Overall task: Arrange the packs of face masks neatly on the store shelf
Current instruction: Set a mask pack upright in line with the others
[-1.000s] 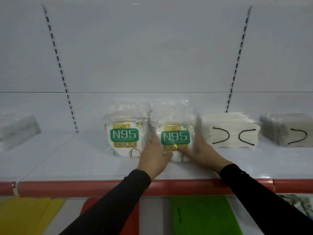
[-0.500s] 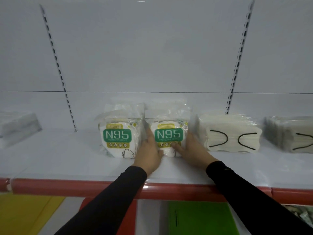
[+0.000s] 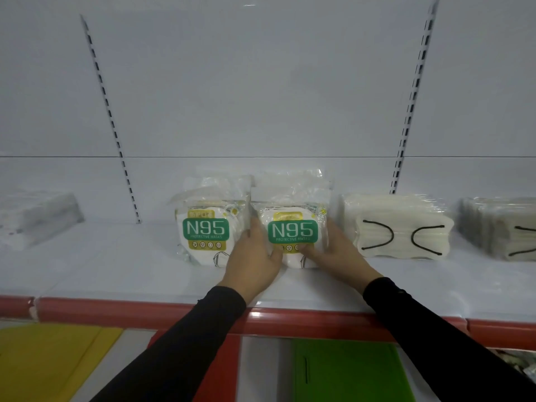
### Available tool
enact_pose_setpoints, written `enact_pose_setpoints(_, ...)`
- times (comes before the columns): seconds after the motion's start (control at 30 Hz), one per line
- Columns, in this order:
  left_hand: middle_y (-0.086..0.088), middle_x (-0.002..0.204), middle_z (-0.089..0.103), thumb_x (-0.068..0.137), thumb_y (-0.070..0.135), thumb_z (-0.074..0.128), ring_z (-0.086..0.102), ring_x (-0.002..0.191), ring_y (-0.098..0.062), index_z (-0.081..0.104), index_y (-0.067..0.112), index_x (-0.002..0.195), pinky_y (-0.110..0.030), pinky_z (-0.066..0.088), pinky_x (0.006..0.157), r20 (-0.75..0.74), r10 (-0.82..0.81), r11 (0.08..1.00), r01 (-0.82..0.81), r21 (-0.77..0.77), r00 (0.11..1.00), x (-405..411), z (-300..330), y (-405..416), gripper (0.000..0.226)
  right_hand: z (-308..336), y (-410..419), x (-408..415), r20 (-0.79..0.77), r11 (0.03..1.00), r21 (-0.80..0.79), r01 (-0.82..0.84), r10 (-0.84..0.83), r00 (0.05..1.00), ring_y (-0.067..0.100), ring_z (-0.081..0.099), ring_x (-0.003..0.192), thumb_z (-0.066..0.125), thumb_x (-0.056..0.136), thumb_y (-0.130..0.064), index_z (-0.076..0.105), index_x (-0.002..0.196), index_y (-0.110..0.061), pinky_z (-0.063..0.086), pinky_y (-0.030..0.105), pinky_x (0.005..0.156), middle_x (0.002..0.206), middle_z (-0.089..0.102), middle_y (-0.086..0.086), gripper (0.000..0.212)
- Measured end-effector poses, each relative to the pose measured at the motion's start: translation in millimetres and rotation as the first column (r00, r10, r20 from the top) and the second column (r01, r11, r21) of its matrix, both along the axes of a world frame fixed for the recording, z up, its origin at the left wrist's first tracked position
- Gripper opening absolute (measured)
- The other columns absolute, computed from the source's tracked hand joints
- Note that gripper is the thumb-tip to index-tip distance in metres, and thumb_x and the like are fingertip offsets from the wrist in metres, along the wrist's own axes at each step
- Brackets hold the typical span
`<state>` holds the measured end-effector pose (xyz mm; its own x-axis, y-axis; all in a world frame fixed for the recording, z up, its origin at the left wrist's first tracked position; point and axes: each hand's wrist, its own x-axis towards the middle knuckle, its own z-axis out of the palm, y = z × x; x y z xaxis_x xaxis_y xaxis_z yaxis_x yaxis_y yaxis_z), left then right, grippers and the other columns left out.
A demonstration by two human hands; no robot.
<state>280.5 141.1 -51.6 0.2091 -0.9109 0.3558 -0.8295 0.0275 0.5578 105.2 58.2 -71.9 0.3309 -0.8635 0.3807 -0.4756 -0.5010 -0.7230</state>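
Observation:
Two stacks of N95 mask packs with green labels stand upright side by side on the white shelf (image 3: 116, 268). My left hand (image 3: 252, 256) and my right hand (image 3: 336, 253) grip the right N95 stack (image 3: 293, 227) from either side, thumbs on its front. The left N95 stack (image 3: 207, 230) stands free, close against it. To the right lies a bundle of cream masks with black ear loops (image 3: 400, 227), and a greyer bundle (image 3: 499, 227) sits at the right edge. A blurred clear pack (image 3: 37, 216) lies at the far left.
A red strip (image 3: 130, 310) runs along the shelf's front edge. Slotted uprights (image 3: 110, 117) (image 3: 412, 97) rise up the white back wall. Below the shelf lie yellow (image 3: 49, 361), red (image 3: 220, 367) and green (image 3: 348, 372) flat items.
Both hands have stayed on the right N95 stack and pushed it a little further back on the shelf, level with the left stack. The camera has shifted slightly.

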Motion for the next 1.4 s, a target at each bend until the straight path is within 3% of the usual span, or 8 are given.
enact_pose_setpoints(0.17,-0.004,0.147,0.042,0.099,0.04,0.048,0.034,0.134,-0.018,0.028,0.015,0.151,-0.024,0.026,0.106,0.152,-0.007,0.988,0.03,-0.148,0.988,0,19,18,0.061,7,13,-9,-0.052,0.987,-0.1,0.126,-0.132,0.99,0.017,0.035,0.14,0.062,0.089,-0.052,0.032,0.149,-0.02,0.027,0.027,0.112,0.15,0.04,0.0,0.075)
enact_pose_setpoints(0.4,0.003,0.156,0.032,0.097,0.048,0.048,0.022,0.143,-0.012,0.027,0.019,0.153,-0.019,0.013,0.11,0.163,-0.261,0.941,0.288,-0.177,0.952,-34,33,13,0.066,26,32,-60,-0.103,0.892,-0.292,0.345,-0.388,0.916,0.017,0.031,0.142,0.062,0.091,-0.045,0.034,0.149,-0.011,0.02,0.019,0.108,0.154,0.034,0.005,0.073)
enact_pose_setpoints(0.7,-0.004,0.162,0.015,0.097,0.052,0.046,0.007,0.148,-0.013,0.011,0.014,0.156,-0.022,0.005,0.116,0.194,-0.489,0.849,0.515,-0.118,0.851,-116,19,-26,0.079,18,49,-155,-0.231,0.813,-0.314,0.49,-0.566,0.791,0.021,0.023,0.147,0.058,0.089,-0.055,0.029,0.152,-0.015,0.027,0.031,0.113,0.16,0.023,0.008,0.08)
enact_pose_setpoints(1.0,-0.007,0.164,-0.002,0.078,0.053,0.073,-0.005,0.15,-0.017,-0.006,0.011,0.155,-0.032,0.005,0.12,-0.093,-0.27,0.963,0.266,-0.052,0.958,-170,5,-87,0.118,9,-38,-225,-0.182,0.898,-0.064,0.436,-0.44,0.879,0.015,0.001,0.151,0.068,0.082,-0.056,0.003,0.157,-0.011,0.003,0.022,0.112,0.165,0.003,0.003,0.109)
enact_pose_setpoints(1.13,-0.006,0.164,-0.009,0.07,0.056,0.079,-0.01,0.15,-0.019,-0.01,0.017,0.155,-0.038,0.005,0.121,-0.146,-0.075,0.997,0.073,-0.019,0.986,-186,-2,-105,0.129,9,-81,-243,-0.131,0.934,0.141,0.329,-0.312,0.941,0.022,0.041,0.133,0.082,0.066,-0.056,0.033,0.137,-0.011,0.038,0.034,0.106,0.142,0.043,0.005,0.097)
enact_pose_setpoints(1.23,-0.005,0.163,0.005,0.064,0.048,0.087,0.006,0.15,-0.021,-0.005,0.016,0.155,-0.036,0.016,0.12,-0.263,0.008,1.0,-0.004,0.018,0.965,-192,-10,-112,0.134,4,-98,-252,-0.108,0.951,0.207,0.229,-0.211,0.972,0.016,0.055,0.11,0.088,0.056,-0.057,0.04,0.119,-0.017,0.048,0.035,0.093,0.119,0.055,-0.003,0.089)
enact_pose_setpoints(1.33,-0.002,0.135,0.049,0.049,0.037,0.095,0.049,0.126,-0.021,0.025,0.018,0.142,-0.024,0.043,0.094,-0.458,0.059,0.998,-0.066,0.001,0.887,-189,-19,-122,0.118,-7,-115,-258,-0.057,0.949,0.279,0.15,-0.14,0.989,0.014,0.061,0.102,0.088,0.037,-0.071,0.045,0.118,-0.015,0.055,0.041,0.088,0.11,0.06,-0.004,0.107)
enact_pose_setpoints(1.4,0.004,0.123,0.056,0.04,0.034,0.096,0.057,0.113,-0.015,0.027,0.024,0.138,-0.022,0.047,0.086,-0.561,0.047,0.998,-0.057,0.0,0.827,-187,-22,-128,0.12,-19,-127,-261,0.011,0.947,0.307,0.089,-0.097,0.995,0.014,0.063,0.107,0.091,0.031,-0.069,0.046,0.121,-0.019,0.057,0.039,0.088,0.114,0.062,-0.004,0.112)
